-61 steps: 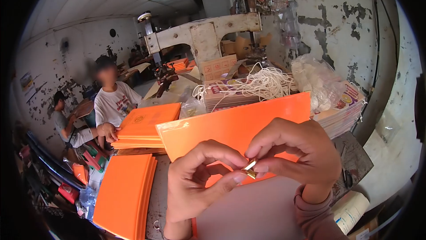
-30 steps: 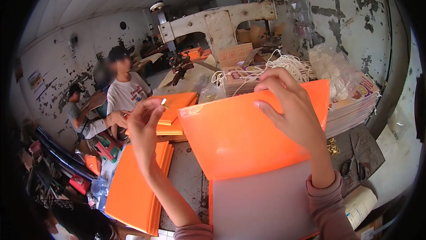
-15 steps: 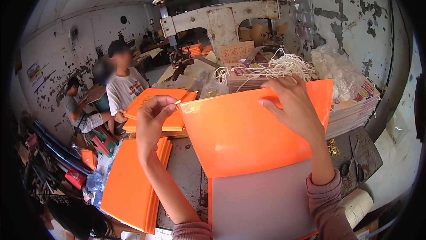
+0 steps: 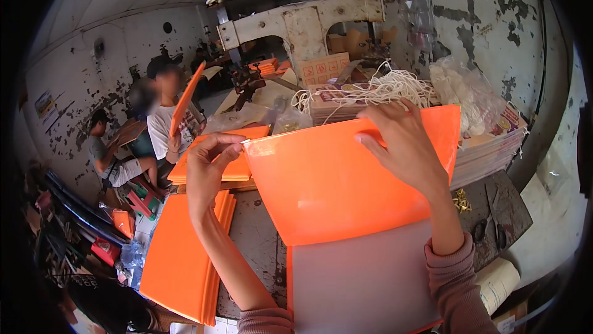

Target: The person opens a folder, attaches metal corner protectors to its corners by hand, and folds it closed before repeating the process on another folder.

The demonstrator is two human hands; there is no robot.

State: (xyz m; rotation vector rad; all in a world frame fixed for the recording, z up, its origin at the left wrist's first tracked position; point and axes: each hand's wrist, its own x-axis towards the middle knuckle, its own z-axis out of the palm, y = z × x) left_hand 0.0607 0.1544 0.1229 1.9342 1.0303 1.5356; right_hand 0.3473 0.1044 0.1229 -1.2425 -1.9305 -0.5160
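An orange folder (image 4: 346, 192) lies opened up in front of me, its glossy cover raised and its greyish inner side (image 4: 364, 275) below. My left hand (image 4: 209, 170) is at the cover's upper left corner, thumb and forefinger pinched on a small shiny metal corner piece (image 4: 245, 141) that touches the corner. Across the cover's top edge, my right hand (image 4: 404, 146) grips it, thumb in front and fingertips partly hidden behind. Left of my left forearm rests a stack of orange folders (image 4: 182, 247).
A co-worker (image 4: 176, 108) holds up an orange folder (image 4: 187, 100) beside another stack (image 4: 228, 155). Gold metal pieces (image 4: 461, 201) and black-handled scissors (image 4: 492, 220) lie right. White cords (image 4: 395, 87) top bundled boards behind; a heavy cast machine (image 4: 302, 25) stands beyond.
The co-worker has lifted an orange folder upright off the far stack. My left hand's pinch has come closer to the cover's corner; my right hand keeps its hold.
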